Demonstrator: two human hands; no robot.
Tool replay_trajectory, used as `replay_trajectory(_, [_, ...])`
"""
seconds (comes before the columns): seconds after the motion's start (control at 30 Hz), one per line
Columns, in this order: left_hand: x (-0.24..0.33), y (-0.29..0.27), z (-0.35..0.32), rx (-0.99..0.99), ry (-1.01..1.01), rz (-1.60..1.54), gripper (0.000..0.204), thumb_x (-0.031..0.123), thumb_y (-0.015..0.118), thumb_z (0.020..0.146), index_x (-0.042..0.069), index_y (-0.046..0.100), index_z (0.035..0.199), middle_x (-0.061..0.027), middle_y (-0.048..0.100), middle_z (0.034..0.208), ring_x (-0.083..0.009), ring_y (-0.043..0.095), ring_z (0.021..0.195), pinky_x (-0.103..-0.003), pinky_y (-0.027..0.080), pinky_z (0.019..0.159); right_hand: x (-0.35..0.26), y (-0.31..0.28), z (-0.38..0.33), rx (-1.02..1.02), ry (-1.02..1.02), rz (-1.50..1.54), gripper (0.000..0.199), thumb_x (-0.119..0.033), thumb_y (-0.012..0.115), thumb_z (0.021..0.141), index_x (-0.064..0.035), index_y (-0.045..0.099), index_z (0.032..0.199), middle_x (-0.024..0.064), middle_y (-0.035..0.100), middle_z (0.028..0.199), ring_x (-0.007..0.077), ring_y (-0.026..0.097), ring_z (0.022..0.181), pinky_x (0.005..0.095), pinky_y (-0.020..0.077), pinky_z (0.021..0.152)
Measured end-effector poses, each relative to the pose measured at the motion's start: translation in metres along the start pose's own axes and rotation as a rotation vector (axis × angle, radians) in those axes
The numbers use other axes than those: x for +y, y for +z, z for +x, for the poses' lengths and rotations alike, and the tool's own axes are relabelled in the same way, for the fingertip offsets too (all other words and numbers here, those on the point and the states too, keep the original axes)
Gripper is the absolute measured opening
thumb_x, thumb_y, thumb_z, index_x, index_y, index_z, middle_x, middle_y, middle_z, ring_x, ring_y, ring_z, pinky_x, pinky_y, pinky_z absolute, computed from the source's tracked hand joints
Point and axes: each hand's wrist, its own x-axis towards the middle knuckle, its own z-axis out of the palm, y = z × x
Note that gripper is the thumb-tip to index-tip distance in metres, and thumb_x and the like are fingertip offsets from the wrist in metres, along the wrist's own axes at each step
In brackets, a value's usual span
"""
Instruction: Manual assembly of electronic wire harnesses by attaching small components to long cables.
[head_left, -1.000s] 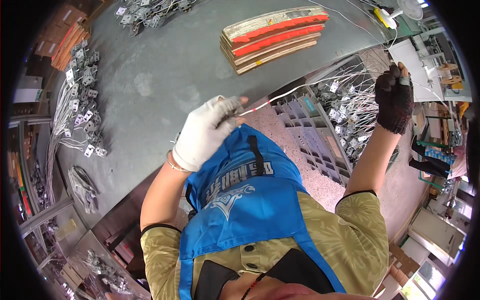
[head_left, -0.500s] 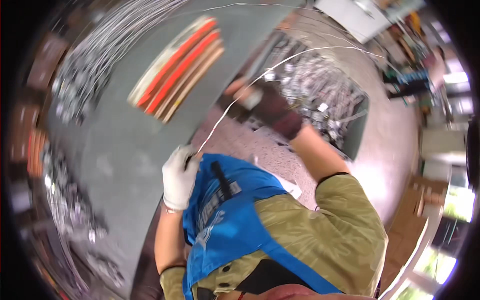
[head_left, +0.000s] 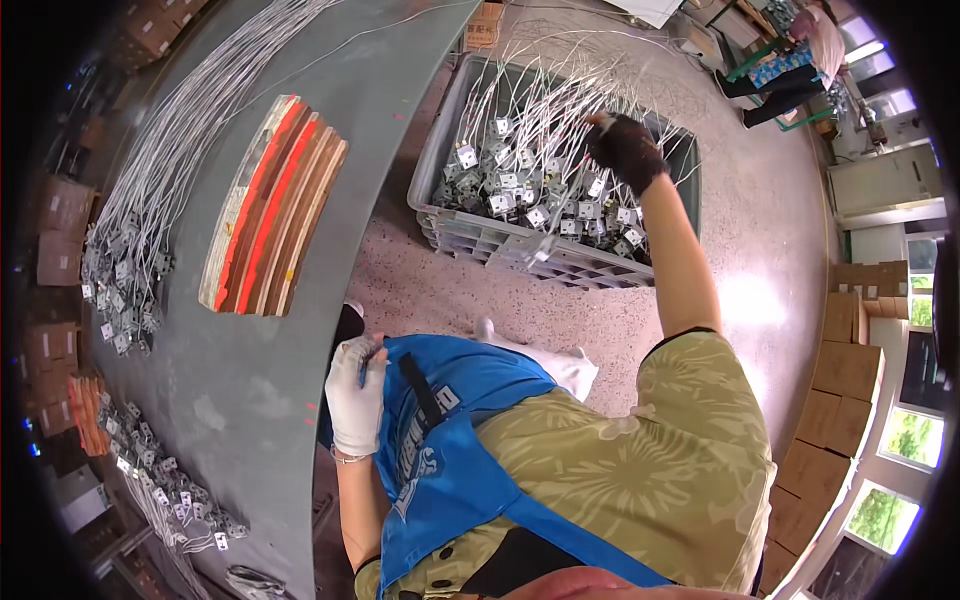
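My right hand, in a black glove, reaches into a grey plastic crate on the floor. The crate is full of small metal parts with white wires. The fingers of that hand are closed among the wires at the crate's far side. My left hand, in a white glove, rests with curled fingers against the edge of my blue apron, next to the grey table's edge. I see nothing in it.
A stack of red and brown boards lies on the grey table. Rows of wired metal parts line its left side and near corner. Cardboard boxes stand at the right. Another person is far off.
My view has swung toward the floor crate. My right hand dropped from holding a long wire up into the crate. My left hand let the wire's end go and came to the apron.
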Motion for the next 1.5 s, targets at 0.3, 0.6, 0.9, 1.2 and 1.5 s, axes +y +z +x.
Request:
replay_trajectory(0.3, [0.002, 0.004, -0.035, 0.098, -0.044, 0.116, 0.016, -0.007, 0.066, 0.090, -0.002, 0.067, 0.105, -0.0108, 0.071, 0.103, -0.0198, 0.067, 0.089, -0.029, 0.054, 0.079, 0.119, -0.005, 0.052, 0.480, -0.004, -0.362, 0.031, -0.023, 0.054, 0.097, -0.0063, 0.064, 0.120, 0.0185, 0.072, 0.094, 0.0382, 0.070, 0.089, 0.0432, 0.0547, 0.082])
replay_trajectory(0.6, [0.008, 0.021, -0.049, 0.082, -0.084, 0.181, 0.014, -0.006, 0.066, 0.090, -0.002, 0.066, 0.104, -0.0137, 0.070, 0.102, -0.0230, 0.068, 0.085, -0.031, 0.055, 0.073, 0.044, 0.228, 0.047, -0.358, -0.552, -1.113, 0.021, -0.018, 0.061, 0.084, -0.0141, 0.078, 0.096, 0.0106, 0.075, 0.107, 0.0318, 0.070, 0.103, 0.0412, 0.0538, 0.092])
replay_trajectory(0.9, [0.022, 0.023, -0.033, 0.068, -0.118, 0.231, 0.013, -0.005, 0.067, 0.091, -0.002, 0.066, 0.104, -0.0107, 0.070, 0.102, -0.0215, 0.068, 0.090, -0.029, 0.054, 0.079, 0.080, 0.174, 0.062, -0.362, -0.628, -1.584, 0.023, -0.026, 0.065, 0.084, -0.0169, 0.079, 0.100, 0.0004, 0.070, 0.116, 0.0199, 0.057, 0.117, 0.0361, 0.0420, 0.093])
replay_trajectory(1.2, [0.025, -0.010, -0.126, 0.372, -0.281, 0.207, 0.016, -0.008, 0.068, 0.087, 0.000, 0.066, 0.101, -0.0125, 0.071, 0.102, -0.0256, 0.069, 0.091, -0.033, 0.055, 0.079, 0.069, 0.145, 0.043, -0.437, -0.449, -1.683, 0.024, -0.025, 0.064, 0.082, -0.0122, 0.080, 0.095, 0.0101, 0.075, 0.101, 0.0280, 0.071, 0.103, 0.0420, 0.0564, 0.084])
replay_trajectory(1.5, [0.039, -0.021, -0.134, 0.493, -0.223, 0.180, 0.016, -0.009, 0.067, 0.090, -0.001, 0.066, 0.104, -0.0114, 0.070, 0.102, -0.0188, 0.068, 0.088, -0.029, 0.056, 0.077, 0.023, 0.228, 0.071, -0.416, -0.555, -1.609, 0.024, -0.027, 0.062, 0.087, -0.0160, 0.077, 0.103, 0.0112, 0.070, 0.123, 0.0263, 0.066, 0.118, 0.0414, 0.0546, 0.094])
